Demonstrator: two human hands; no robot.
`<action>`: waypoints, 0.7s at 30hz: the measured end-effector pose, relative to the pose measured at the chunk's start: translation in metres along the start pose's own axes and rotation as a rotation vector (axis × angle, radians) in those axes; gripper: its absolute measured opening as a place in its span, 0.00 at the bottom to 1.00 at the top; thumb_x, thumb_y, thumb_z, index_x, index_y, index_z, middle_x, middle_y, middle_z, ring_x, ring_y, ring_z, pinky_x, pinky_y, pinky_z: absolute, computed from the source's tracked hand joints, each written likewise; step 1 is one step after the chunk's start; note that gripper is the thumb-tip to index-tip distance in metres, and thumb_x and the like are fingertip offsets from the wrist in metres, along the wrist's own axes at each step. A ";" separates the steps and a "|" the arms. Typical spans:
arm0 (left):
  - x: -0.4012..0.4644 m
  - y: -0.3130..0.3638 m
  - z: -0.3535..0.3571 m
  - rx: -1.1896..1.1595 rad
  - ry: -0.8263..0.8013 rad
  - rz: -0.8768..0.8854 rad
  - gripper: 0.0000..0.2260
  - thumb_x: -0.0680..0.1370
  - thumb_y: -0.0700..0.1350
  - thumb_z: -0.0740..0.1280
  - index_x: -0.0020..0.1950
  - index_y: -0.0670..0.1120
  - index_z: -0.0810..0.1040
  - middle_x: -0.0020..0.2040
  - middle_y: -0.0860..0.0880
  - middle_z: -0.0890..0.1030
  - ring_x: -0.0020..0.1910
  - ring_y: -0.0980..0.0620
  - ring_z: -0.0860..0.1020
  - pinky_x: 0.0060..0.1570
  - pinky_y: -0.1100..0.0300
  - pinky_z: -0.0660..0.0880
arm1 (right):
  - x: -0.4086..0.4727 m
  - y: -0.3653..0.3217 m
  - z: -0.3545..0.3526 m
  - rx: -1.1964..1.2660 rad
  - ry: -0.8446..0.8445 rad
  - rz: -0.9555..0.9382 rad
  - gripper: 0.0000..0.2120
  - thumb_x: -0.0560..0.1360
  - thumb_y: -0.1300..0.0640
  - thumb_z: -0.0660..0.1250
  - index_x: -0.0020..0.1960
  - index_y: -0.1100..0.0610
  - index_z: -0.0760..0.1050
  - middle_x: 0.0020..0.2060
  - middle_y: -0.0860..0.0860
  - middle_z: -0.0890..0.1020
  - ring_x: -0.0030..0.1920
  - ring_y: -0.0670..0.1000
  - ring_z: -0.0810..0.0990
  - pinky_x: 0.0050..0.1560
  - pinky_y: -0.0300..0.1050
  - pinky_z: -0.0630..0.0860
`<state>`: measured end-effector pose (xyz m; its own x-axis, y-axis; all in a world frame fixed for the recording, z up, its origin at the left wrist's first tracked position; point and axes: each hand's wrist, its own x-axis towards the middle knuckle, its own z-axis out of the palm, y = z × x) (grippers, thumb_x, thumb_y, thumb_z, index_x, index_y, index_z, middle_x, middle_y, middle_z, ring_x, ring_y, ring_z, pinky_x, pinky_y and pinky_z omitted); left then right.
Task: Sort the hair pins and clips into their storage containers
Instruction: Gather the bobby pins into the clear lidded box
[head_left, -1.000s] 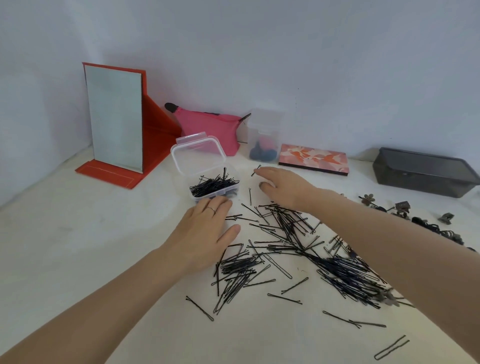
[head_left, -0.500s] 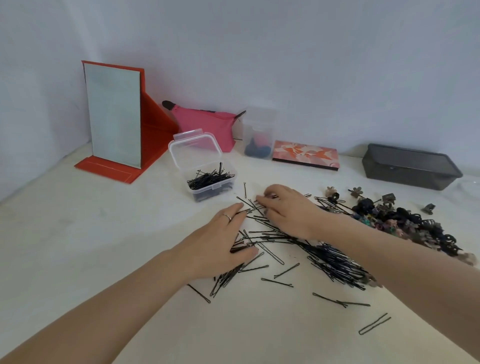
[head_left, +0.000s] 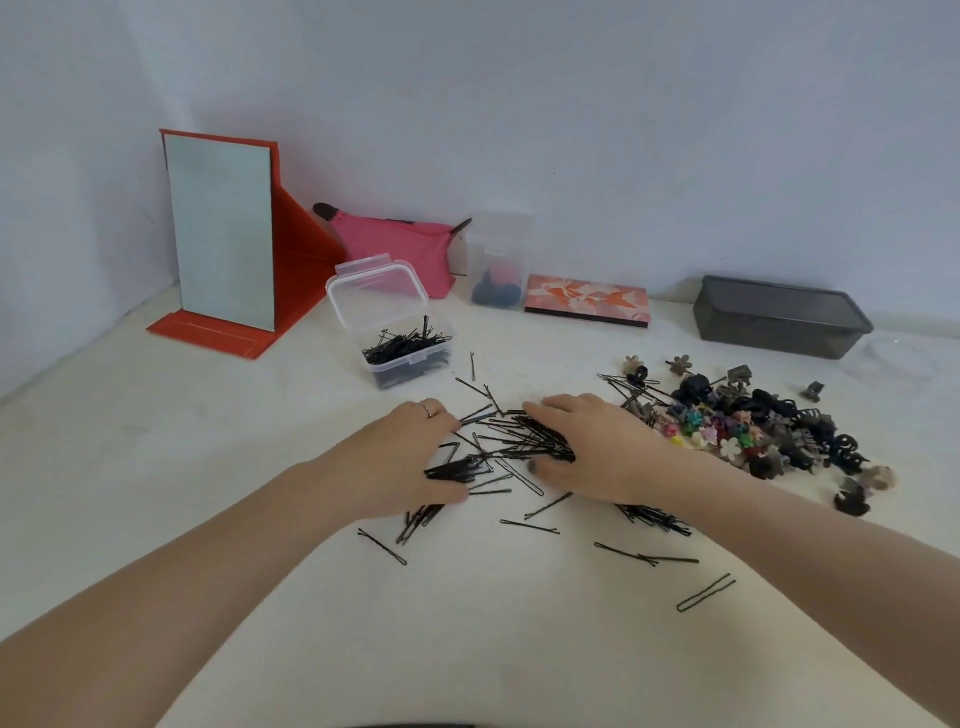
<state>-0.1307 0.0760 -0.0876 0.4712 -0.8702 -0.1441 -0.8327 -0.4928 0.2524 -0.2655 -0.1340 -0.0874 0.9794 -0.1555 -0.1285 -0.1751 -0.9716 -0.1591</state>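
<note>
A: What lies closest on the surface (head_left: 156, 467)?

B: It is off-white, and a few stray hair pins lie nearest — a single open one (head_left: 705, 592) at the right, another single one (head_left: 382, 546) at the left.

A: And the hands?

B: Both forearms reach in from the bottom corners. The left hand (head_left: 400, 457) lies palm down on the left side of the loose pin pile (head_left: 511, 441), with a ring on one finger; its fingers curl down onto a dark bundle of pins, thumb beside them. The right hand (head_left: 597, 447) covers the right side of the same pile, its fingers bent over a thick clump and the thumb tucked under toward it. Whether either clump is lifted off the surface, I cannot tell.

A: To the right of that?

B: A heap of small hair clips (head_left: 753, 431) — black, brown and flower-coloured ones — just beside the right wrist.

A: Farther back?

B: A clear pin box (head_left: 395, 332) with its lid up, partly filled with black pins, behind the left hand. Beyond it, along the wall: an orange folding mirror (head_left: 223, 239) standing at the left, a pink pouch (head_left: 410, 249), a tall clear container (head_left: 496, 260) with dark and pink round things inside, a flat orange-patterned case (head_left: 587, 301), and a dark grey bin (head_left: 779, 317) at the right.

A: The room?

B: A plain pale wall (head_left: 571, 104), meeting another at the left corner.
</note>
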 end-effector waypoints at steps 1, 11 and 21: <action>0.002 0.003 -0.003 0.016 0.006 -0.002 0.30 0.73 0.60 0.70 0.70 0.49 0.69 0.61 0.53 0.71 0.60 0.54 0.70 0.59 0.56 0.71 | 0.000 -0.001 -0.001 -0.002 0.031 -0.004 0.31 0.78 0.41 0.60 0.78 0.47 0.57 0.72 0.48 0.69 0.69 0.52 0.67 0.67 0.48 0.67; 0.013 0.008 -0.005 0.183 -0.009 -0.115 0.26 0.70 0.64 0.69 0.58 0.47 0.73 0.52 0.51 0.73 0.52 0.49 0.74 0.52 0.51 0.74 | -0.006 -0.006 -0.005 0.157 0.019 0.055 0.26 0.76 0.47 0.65 0.74 0.48 0.67 0.68 0.48 0.75 0.68 0.52 0.72 0.67 0.50 0.70; 0.025 0.016 -0.011 0.188 -0.064 -0.023 0.08 0.72 0.48 0.69 0.47 0.46 0.79 0.45 0.47 0.79 0.47 0.44 0.78 0.47 0.49 0.77 | 0.004 -0.023 0.014 0.099 0.211 0.067 0.12 0.77 0.60 0.62 0.57 0.54 0.79 0.46 0.50 0.75 0.53 0.55 0.76 0.42 0.43 0.67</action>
<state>-0.1290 0.0464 -0.0771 0.4759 -0.8541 -0.2098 -0.8646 -0.4980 0.0661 -0.2592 -0.1096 -0.0979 0.9627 -0.2630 0.0639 -0.2393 -0.9374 -0.2532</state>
